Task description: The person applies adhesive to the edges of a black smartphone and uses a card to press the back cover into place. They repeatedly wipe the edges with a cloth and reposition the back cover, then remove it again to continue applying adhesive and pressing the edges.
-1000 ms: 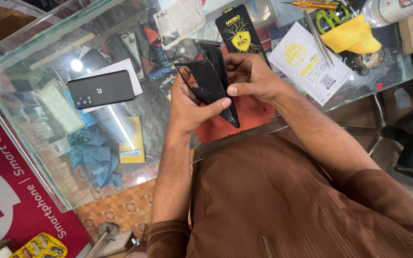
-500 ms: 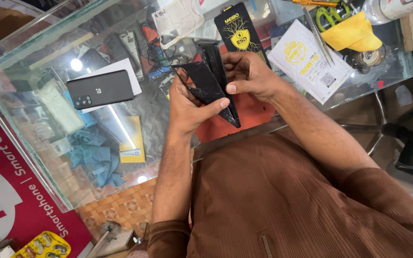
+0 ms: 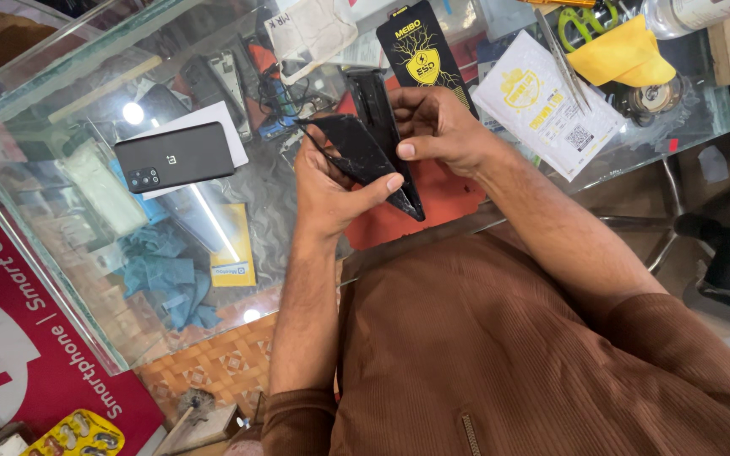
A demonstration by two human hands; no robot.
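Over a glass desk (image 3: 61, 279), the left hand (image 3: 331, 190) and right hand (image 3: 441, 131) both grip a dark phone (image 3: 382, 118) whose black screen panel (image 3: 352, 152) is lifted partway, not yet fully separated.

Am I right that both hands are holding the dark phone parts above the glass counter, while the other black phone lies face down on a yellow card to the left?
Not quite: the black phone lies camera side up on a white card, not yellow, as the head view shows. The left hand and right hand do hold the dark phone parts above the glass counter.
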